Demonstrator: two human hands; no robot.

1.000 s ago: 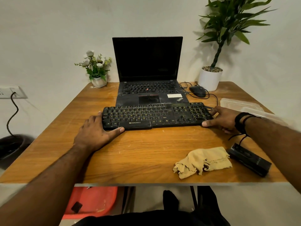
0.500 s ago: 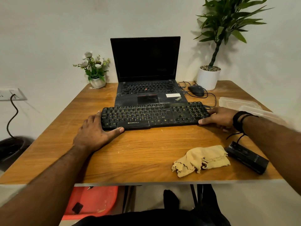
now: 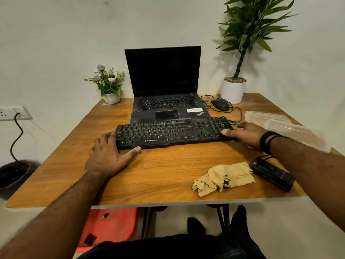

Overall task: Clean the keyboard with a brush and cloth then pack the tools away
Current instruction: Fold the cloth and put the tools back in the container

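Note:
A dusty black keyboard [image 3: 168, 132] lies across the wooden table [image 3: 158, 176], its back edge over the front of an open laptop [image 3: 164, 90]. My left hand [image 3: 106, 156] rests flat against the keyboard's front-left corner, thumb stretched along the front edge. At the right end, my right hand [image 3: 244, 134] holds the keyboard with its thumb on the number keys and its fingers round the end. Near the front right lies a crumpled beige cloth [image 3: 224, 178]. I cannot make out a brush.
A black oblong case [image 3: 272, 174] with a cord lies right of the cloth, partly under my right forearm. Clear plastic containers [image 3: 265, 117] stand at the right edge. At the back are a mouse [image 3: 220, 104], a white plant pot [image 3: 233, 90] and a small flower pot [image 3: 112, 98].
My right thumb has shifted from the keyboard's front edge up onto the number keys. My left hand has stayed in place. The view has tilted slightly.

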